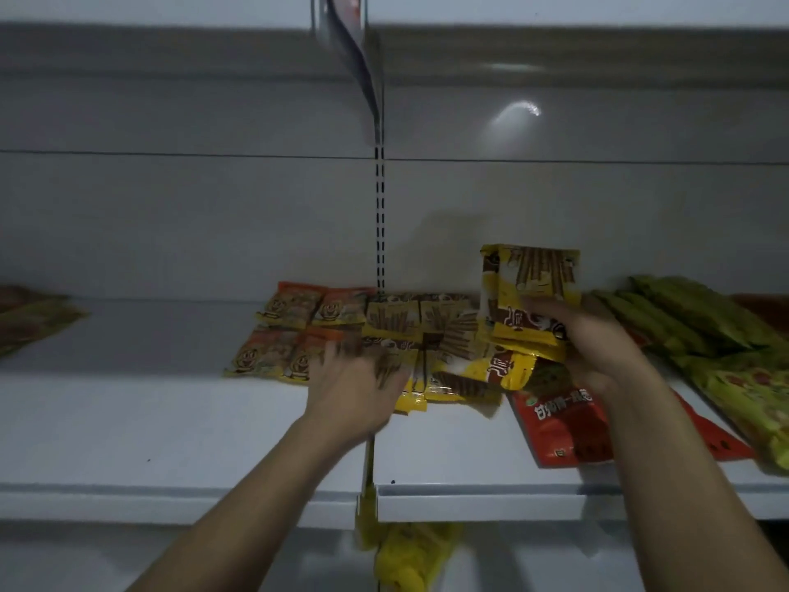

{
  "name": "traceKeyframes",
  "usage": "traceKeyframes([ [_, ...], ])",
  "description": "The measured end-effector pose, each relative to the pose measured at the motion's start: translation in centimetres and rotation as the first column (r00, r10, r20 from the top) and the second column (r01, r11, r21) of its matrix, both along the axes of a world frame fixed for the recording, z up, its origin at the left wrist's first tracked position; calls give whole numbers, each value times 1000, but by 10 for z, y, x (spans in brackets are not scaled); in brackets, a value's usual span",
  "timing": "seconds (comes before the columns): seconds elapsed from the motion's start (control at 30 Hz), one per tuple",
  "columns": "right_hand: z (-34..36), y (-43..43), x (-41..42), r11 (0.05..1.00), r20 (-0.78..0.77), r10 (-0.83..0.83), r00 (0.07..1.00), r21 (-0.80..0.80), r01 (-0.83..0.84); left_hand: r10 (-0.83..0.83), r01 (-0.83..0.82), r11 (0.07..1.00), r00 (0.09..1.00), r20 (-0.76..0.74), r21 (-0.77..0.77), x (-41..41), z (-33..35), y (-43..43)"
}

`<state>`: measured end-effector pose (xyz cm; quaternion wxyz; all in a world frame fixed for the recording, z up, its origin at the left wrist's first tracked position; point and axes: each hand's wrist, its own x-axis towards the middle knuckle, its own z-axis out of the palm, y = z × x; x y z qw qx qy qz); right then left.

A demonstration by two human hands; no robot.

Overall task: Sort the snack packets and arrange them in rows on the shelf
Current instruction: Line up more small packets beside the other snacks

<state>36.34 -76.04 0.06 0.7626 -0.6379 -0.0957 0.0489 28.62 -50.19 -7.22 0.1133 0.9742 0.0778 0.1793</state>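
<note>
On the white shelf [179,425], several orange packets [294,331] lie flat in rows at the middle. To their right lie yellow packets showing brown sticks [410,320], some neat, some overlapping loosely. My left hand [358,386] is blurred, fingers spread flat over the front yellow packets. My right hand [597,343] grips a stack of yellow stick packets [529,284], the top one standing upright above the shelf. A red packet [559,420] lies under my right hand near the shelf's front.
Green packets [691,314] and a yellow-green bag [751,399] are heaped at the right. More packets [30,318] lie at the far left. A yellow bag [410,557] sits on the shelf below. A slotted upright [380,215] divides the back wall.
</note>
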Motion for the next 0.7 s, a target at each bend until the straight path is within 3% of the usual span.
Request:
traceKeyframes([
  [0.1, 9, -1, 5, 987, -42, 127, 991, -94, -130, -7, 8, 1000, 1000, 11, -14, 2, 4, -2],
  [0.2, 21, 6, 9, 950, -82, 259, 962, -158, -269, -19, 27, 982, 999, 45, -187, 8, 19, -9],
  [0.3, 28, 16, 13, 914, -130, 333, 934, -197, -354, -150, 188, 957, 973, 178, -220, 6, 39, -10],
  [0.4, 33, 22, 15, 897, -177, 373, 911, -183, -402, -467, 474, 749, 873, 138, -464, -8, 63, -9],
  [0.43, 35, 24, 15, 895, -183, 385, 905, -163, -414, -530, 479, 689, 845, 72, -544, -11, 69, -11],
  [0.5, 38, 29, 13, 896, -174, 401, 899, -130, -424, -565, 463, 672, 825, 5, -578, -10, 72, -15],
  [0.6, 40, 36, 9, 947, -147, 298, 943, -79, -312, -466, 402, 736, 885, 24, -545, -4, 71, -23],
  [0.7, 36, 33, 10, 997, -17, -72, 997, -2, 72, -315, 304, 779, 946, 77, -549, 4, 67, -26],
])
